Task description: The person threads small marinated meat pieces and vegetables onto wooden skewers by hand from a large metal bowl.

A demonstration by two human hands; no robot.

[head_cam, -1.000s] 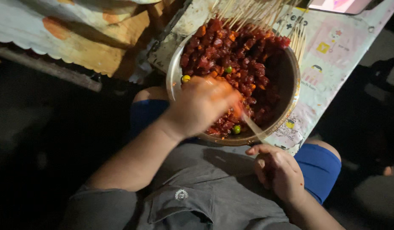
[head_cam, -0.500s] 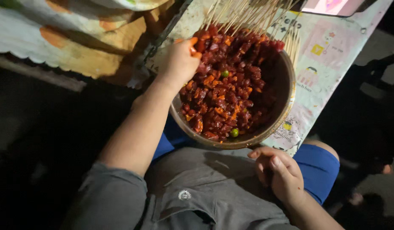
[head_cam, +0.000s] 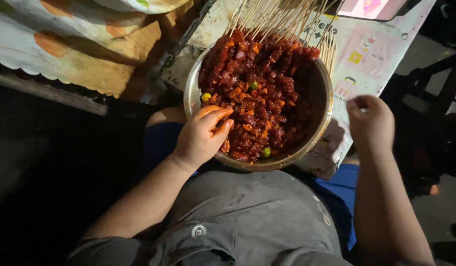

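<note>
Your left hand [head_cam: 201, 140], fingers half-curled, sauce-coated, touches red marinated meat cubes [head_cam: 257, 93] in round metal bowl [head_cam: 320, 129], frame centre. Right hand [head_cam: 371, 120] loosely curled, holding nothing visible. Risk: bowl overhangs table edge; hard press could tip it.

Dull metal bowl [head_cam: 322, 86], glossy sauced meat [head_cam: 262, 79], pale wooden skewers [head_cam: 282, 15].

A round metal bowl [head_cam: 320, 129] sits at the near edge of the tabletop, just above the person's lap, and is heaped with small chunks of meat [head_cam: 260, 91] in a wet red-orange coating. A few little green and yellow balls [head_cam: 266, 152] lie among the chunks, at 9, 12 and 6 o'clock of the heap. Thin pale wooden skewers [head_cam: 287, 15] fan out over the rim from 11 to 2 o'clock, their ends pointing away from the bowl.
</note>
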